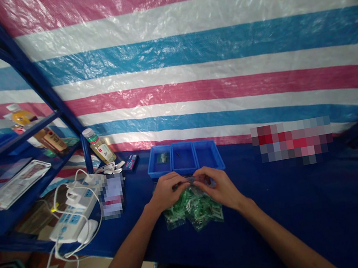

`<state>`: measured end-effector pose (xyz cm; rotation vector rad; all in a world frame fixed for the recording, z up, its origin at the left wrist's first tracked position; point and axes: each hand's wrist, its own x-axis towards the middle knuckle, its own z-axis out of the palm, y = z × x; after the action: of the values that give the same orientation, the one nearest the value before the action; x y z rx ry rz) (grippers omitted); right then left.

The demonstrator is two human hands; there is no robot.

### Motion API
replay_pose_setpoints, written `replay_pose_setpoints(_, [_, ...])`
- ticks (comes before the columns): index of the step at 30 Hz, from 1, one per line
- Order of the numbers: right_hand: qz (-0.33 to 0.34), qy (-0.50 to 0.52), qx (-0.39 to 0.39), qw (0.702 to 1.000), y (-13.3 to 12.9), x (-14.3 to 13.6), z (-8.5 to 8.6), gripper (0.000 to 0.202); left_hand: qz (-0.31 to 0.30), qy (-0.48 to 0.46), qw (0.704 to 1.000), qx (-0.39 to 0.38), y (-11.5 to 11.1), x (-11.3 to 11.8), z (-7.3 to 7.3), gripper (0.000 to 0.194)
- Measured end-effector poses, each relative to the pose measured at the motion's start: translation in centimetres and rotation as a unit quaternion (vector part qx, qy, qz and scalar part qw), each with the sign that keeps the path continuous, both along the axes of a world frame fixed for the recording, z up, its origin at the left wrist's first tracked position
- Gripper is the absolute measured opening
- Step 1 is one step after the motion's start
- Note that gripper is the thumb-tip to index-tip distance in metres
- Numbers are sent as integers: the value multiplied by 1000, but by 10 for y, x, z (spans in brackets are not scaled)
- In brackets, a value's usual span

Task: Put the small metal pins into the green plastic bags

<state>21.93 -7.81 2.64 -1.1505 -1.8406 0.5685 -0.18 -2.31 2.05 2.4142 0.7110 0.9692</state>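
Note:
My left hand (167, 191) and my right hand (220, 185) meet over a pile of clear plastic packets (200, 210) with green contents. Fingers and thumbs of both hands pinch a small clear plastic bag (192, 180) between them. What is inside that bag cannot be made out. Just beyond the hands stands a blue three-compartment tray (185, 169). Its left compartment has a small clear packet (162, 157) in it, and a tiny dark piece lies in the middle one.
At left, a white power strip (75, 211) trails tangled cables. Behind it are a bottle (100, 147) and a small box (131, 162). A blue metal rack (12, 61) rises on that side. Striped sheeting (205, 47) hangs behind the blue table (283, 222).

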Motion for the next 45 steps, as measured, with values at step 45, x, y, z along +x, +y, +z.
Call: replay_pose_setpoints(45, [-8, -94, 43, 995, -13, -5, -32, 16, -22, 56, 998, -27, -5, 6, 1, 17])
